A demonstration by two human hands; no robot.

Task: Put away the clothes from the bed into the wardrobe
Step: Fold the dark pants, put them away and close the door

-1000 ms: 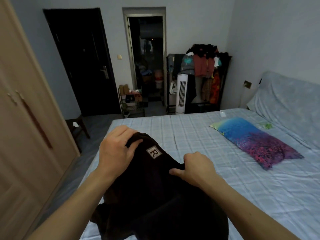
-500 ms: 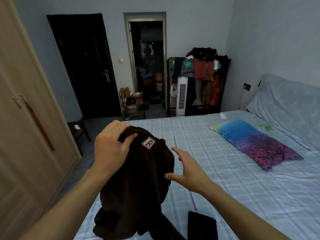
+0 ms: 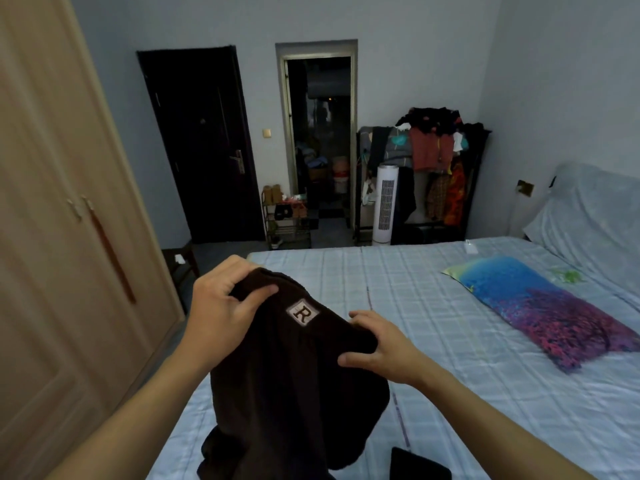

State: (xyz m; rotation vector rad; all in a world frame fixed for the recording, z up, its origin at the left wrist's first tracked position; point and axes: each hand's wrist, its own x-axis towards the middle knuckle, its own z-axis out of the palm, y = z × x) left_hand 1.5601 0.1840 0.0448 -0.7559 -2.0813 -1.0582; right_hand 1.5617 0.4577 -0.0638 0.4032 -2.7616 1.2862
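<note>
A dark brown garment point(image 3: 291, 386) with a square "R" patch hangs above the near left part of the bed point(image 3: 450, 341). My left hand point(image 3: 221, 306) grips its top edge, thumb over the cloth. My right hand point(image 3: 381, 348) takes hold of the same edge further right, fingers curled over it and thumb below. The garment's lower part droops down to the sheet. The wardrobe point(image 3: 59, 237) stands on the left with both doors closed.
A flat black item point(image 3: 419, 465) lies on the bed's near edge. A blue and purple pillow point(image 3: 540, 306) lies on the right. Beyond the bed stand a loaded clothes rack point(image 3: 429, 161), a white tower fan point(image 3: 385, 202), a shoe shelf point(image 3: 287, 220) and a stool point(image 3: 180, 261).
My right hand let go of the garment half a second ago and now takes hold of its top edge again. My left hand has kept its grip and lifted the garment slightly.
</note>
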